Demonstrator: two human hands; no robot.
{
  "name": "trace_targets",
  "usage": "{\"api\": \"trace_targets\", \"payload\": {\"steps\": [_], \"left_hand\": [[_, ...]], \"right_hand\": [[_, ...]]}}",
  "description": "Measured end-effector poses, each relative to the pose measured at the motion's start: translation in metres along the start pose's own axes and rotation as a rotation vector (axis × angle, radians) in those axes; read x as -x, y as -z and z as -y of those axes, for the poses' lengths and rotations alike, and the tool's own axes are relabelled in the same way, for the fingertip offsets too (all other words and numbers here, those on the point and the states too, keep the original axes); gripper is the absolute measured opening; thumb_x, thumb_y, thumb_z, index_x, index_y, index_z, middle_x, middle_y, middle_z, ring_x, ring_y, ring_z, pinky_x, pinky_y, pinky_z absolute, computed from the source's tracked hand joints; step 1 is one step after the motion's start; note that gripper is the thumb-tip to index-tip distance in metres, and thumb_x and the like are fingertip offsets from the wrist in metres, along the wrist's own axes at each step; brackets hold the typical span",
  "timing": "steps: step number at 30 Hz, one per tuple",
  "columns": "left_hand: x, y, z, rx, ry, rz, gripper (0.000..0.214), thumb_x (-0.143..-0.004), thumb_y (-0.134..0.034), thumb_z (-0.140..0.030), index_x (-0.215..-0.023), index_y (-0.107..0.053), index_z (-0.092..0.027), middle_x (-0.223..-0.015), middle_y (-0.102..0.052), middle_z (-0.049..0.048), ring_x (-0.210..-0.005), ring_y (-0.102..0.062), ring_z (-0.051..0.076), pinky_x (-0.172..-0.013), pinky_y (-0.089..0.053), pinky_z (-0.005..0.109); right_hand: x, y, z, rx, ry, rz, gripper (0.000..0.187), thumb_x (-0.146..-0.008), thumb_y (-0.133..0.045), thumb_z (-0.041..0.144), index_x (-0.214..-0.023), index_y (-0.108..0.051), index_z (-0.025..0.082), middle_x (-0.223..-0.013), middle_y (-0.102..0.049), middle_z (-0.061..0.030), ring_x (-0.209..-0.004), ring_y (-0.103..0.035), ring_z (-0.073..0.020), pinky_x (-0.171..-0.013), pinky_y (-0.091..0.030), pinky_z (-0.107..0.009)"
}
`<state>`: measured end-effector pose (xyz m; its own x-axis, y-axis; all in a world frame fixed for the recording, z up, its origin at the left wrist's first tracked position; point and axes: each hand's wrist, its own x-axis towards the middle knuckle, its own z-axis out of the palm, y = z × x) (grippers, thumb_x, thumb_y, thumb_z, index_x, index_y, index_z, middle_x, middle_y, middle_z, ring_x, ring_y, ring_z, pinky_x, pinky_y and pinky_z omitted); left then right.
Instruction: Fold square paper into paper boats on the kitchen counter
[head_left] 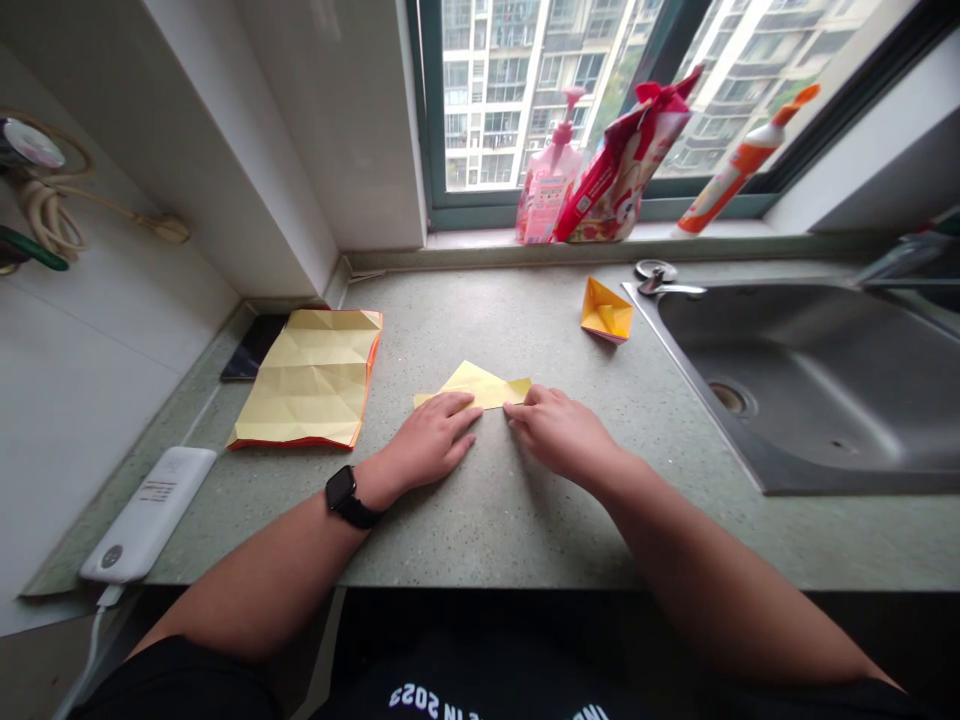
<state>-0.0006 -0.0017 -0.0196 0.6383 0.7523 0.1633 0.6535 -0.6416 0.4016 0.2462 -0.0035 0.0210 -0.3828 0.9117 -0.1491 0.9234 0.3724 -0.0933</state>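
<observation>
A small folded sheet of yellow paper lies on the counter in front of me, with a peak at its far side and a strip along its near edge. My left hand rests over the near left part of it, fingers stretched out flat and pressing it down. At the right end of the strip, my right hand has its fingers curled in, with thumb and index fingertip on the paper's edge. A folded yellow-orange paper shape stands beyond my right hand, near the sink.
Creased yellow sheets with red-orange edges lie at left, partly over a dark flat object. A white power bank with a cable sits at front left. The steel sink is at right. A pump bottle, red bag and orange bottle line the windowsill.
</observation>
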Motion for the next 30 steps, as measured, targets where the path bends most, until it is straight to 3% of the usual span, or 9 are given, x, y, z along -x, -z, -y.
{"api": "trace_targets", "payload": {"steps": [6,11,13,15,17,21,30], "left_hand": [[0.001,0.0,0.001,-0.001,-0.005,-0.005,0.041,-0.107,-0.061,-0.027,-0.146,-0.066,-0.021,-0.157,-0.06,0.0157,-0.147,-0.056,0.032,-0.125,-0.049,0.055],[0.001,0.0,0.001,-0.004,-0.012,-0.006,0.04,-0.108,-0.06,-0.029,-0.147,-0.066,-0.022,-0.159,-0.059,0.0151,-0.148,-0.055,0.032,-0.126,-0.047,0.055],[0.002,0.0,0.001,-0.003,-0.005,0.003,0.042,-0.108,-0.06,-0.03,-0.148,-0.064,-0.021,-0.159,-0.059,0.0154,-0.149,-0.055,0.032,-0.126,-0.047,0.054],[0.003,0.0,0.002,0.005,0.012,0.0,0.048,-0.108,-0.06,-0.032,-0.154,-0.058,-0.02,-0.161,-0.058,0.0165,-0.151,-0.053,0.032,-0.128,-0.046,0.054],[0.004,-0.001,0.003,0.012,0.023,-0.009,0.054,-0.108,-0.061,-0.033,-0.16,-0.051,-0.019,-0.162,-0.057,0.0173,-0.153,-0.052,0.032,-0.128,-0.045,0.054],[0.004,0.0,0.004,0.0,-0.009,-0.002,0.048,-0.109,-0.059,-0.033,-0.155,-0.056,-0.018,-0.162,-0.058,0.0164,-0.153,-0.053,0.031,-0.128,-0.045,0.053],[0.006,0.013,-0.004,-0.16,0.011,0.005,0.034,-0.107,-0.06,-0.026,-0.139,-0.072,-0.022,-0.148,-0.068,0.0146,-0.137,-0.063,0.033,-0.123,-0.046,0.06]], "right_hand": [[0.004,0.006,-0.024,-0.044,-0.133,-0.007,0.03,-0.105,-0.056,0.03,-0.093,-0.084,0.027,-0.095,-0.076,-0.0106,-0.082,-0.07,-0.026,-0.062,-0.04,-0.034],[0.001,0.011,-0.033,-0.016,-0.232,-0.025,0.034,-0.102,-0.057,0.027,-0.079,-0.082,0.025,-0.092,-0.078,-0.0107,-0.082,-0.07,-0.0263,-0.059,-0.037,-0.034],[-0.002,0.012,-0.033,-0.033,-0.27,-0.091,0.035,-0.103,-0.057,0.027,-0.08,-0.083,0.025,-0.093,-0.079,-0.0102,-0.083,-0.071,-0.0259,-0.061,-0.04,-0.034],[-0.005,0.011,-0.031,-0.104,-0.205,-0.198,0.033,-0.105,-0.056,0.027,-0.094,-0.087,0.026,-0.098,-0.08,-0.0092,-0.086,-0.072,-0.0247,-0.068,-0.047,-0.034],[-0.008,0.006,-0.028,-0.203,-0.028,-0.275,0.031,-0.107,-0.057,0.027,-0.113,-0.087,0.027,-0.108,-0.08,-0.0084,-0.094,-0.073,-0.0235,-0.08,-0.053,-0.034],[-0.014,-0.011,-0.016,-0.268,0.259,-0.263,0.029,-0.105,-0.063,0.022,-0.123,-0.084,0.029,-0.113,-0.078,-0.0081,-0.107,-0.071,-0.0241,-0.093,-0.056,-0.037],[-0.018,-0.019,-0.009,-0.24,0.324,-0.211,0.027,-0.101,-0.071,0.02,-0.12,-0.085,0.031,-0.116,-0.074,-0.0092,-0.107,-0.069,-0.0249,-0.099,-0.057,-0.042]]}}
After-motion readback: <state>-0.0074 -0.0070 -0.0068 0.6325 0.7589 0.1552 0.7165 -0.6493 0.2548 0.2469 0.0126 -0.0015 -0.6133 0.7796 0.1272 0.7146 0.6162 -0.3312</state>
